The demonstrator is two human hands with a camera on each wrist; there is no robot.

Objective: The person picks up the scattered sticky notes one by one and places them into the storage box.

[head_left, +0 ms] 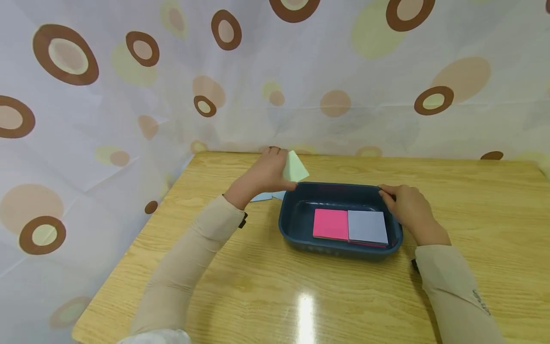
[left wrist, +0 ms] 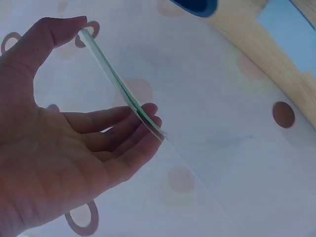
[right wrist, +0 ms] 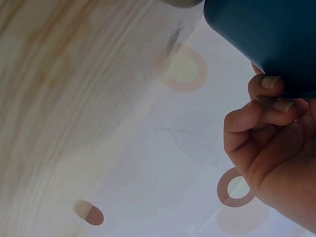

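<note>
My left hand (head_left: 267, 172) holds a thin pad of pale green sticky notes (head_left: 295, 167) above the back left corner of a dark blue plastic bin (head_left: 335, 249). In the left wrist view, the green pad (left wrist: 116, 81) is seen edge-on, between the thumb and fingertips. My right hand (head_left: 408, 210) grips the bin's right rim; in the right wrist view, curled fingers (right wrist: 244, 118) meet the bin's underside edge. Inside the bin lie a pink sticky-note pad (head_left: 331, 223) and, to its right, a grey-lavender pad (head_left: 367, 226), with more pink showing beneath.
Light blue sticky notes (head_left: 261, 197) lie on the wooden table (head_left: 240, 286) left of the bin, partly hidden by the left wrist. A patterned white cloth (head_left: 301, 114) hangs behind the table and along its left side.
</note>
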